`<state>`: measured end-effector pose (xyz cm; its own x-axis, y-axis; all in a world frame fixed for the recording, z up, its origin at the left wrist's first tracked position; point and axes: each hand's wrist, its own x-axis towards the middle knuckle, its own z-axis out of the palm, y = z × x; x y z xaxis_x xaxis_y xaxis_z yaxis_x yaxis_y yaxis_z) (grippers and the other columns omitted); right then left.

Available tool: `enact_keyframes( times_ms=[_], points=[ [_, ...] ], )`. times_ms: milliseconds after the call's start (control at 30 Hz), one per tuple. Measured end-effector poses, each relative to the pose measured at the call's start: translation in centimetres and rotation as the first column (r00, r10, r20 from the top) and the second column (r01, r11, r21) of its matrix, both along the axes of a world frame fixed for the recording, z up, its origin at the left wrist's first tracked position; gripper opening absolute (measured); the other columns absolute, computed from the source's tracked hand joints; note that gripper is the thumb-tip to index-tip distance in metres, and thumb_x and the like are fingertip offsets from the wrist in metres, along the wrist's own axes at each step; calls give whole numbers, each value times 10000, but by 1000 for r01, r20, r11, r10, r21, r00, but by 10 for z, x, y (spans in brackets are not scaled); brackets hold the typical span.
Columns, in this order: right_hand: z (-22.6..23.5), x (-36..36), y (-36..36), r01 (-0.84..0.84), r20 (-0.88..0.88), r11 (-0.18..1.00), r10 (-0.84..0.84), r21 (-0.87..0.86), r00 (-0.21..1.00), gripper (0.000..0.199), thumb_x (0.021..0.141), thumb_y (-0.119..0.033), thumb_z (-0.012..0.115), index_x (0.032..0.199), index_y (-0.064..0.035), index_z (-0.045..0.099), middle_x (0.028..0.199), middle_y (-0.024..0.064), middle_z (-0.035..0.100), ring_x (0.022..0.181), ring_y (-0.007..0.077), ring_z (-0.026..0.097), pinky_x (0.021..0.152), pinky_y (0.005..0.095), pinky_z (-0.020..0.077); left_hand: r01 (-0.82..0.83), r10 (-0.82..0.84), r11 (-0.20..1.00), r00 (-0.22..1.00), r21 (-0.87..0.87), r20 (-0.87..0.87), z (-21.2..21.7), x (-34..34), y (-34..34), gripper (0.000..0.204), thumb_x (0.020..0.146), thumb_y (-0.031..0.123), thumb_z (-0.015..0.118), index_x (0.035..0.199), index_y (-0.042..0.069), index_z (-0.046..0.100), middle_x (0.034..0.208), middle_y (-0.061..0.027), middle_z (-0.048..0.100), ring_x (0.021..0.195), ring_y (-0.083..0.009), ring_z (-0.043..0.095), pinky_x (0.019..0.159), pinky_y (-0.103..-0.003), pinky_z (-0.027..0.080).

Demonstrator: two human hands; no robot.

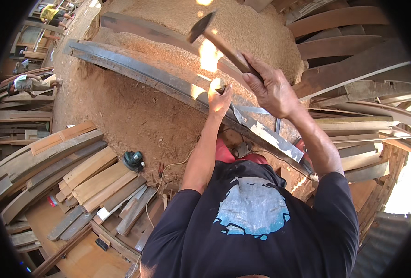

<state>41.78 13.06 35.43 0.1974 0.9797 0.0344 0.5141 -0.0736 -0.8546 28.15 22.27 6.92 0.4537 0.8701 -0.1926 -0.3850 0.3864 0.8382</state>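
My right hand (276, 91) is wrapped around the wooden handle of a hammer (229, 52), raised above the work with its dark head toward the far side. Below and left of it, my left hand (219, 99) grips what looks like a chisel (219, 86). Its rounded end shows above my fist, and most of the rest is hidden by my fingers. The chisel stands over a long dark beam (143, 69) that runs from the far left to near right, close in front of my body. Pale, worn patches (279, 140) mark the beam's nearer right part.
Wood shavings (261, 28) cover the ground beyond the beam. Curved boards (344, 48) are stacked at right. Planks (101, 178), a dark green power tool (133, 161) and a cord (170, 165) lie at left. Two people (51, 14) (29, 83) are at the far left.
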Motion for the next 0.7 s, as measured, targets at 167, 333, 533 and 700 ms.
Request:
enact_keyframes(
  times_ms=[167, 333, 533, 700],
  points=[
    [-65, 27, -17, -132, 275, 934, 229, -331, 934, 482, 1008, -263, 589, 1453, -87, 532, 1110, 283, 683, 1034, 458, 662, 926, 508, 518, -21, 80, 961, 976, 276, -203, 24, 8, -2, 151, 950, -10, 689, 1035, 62, 587, 836, 28, 615, 685, -63, 575, 612, -228, 481],
    [-77, 19, -39, 14, -16, 983, -17, -185, 1000, 483, 1026, -232, 566, 1474, -59, 512, 790, 100, 613, 726, 222, 616, 702, 371, 520, -98, 82, 976, 993, -194, -91, -20, 6, 30, 313, 953, -15, 652, 1204, 72, 488, 797, -22, 571, 578, -120, 528, 513, -283, 475],
    [-137, 8, -101, 203, -280, 874, -349, -441, 894, 361, 1021, -214, 548, 1308, 4, 550, 771, 74, 572, 708, 170, 553, 655, 368, 471, -217, 161, 934, 965, -284, -208, -51, 8, 53, 123, 957, 41, 662, 1017, 66, 557, 752, -27, 562, 532, -145, 525, 480, -327, 488],
    [-227, -2, -174, 379, 7, 828, -413, -414, 911, 312, 991, -238, 591, 1189, 0, 557, 800, 225, 628, 756, 395, 636, 702, 500, 486, -241, 147, 932, 934, -271, -326, -38, 12, 56, 90, 925, 29, 638, 967, 67, 568, 744, -21, 538, 522, -155, 522, 467, -338, 489]
  ],
)
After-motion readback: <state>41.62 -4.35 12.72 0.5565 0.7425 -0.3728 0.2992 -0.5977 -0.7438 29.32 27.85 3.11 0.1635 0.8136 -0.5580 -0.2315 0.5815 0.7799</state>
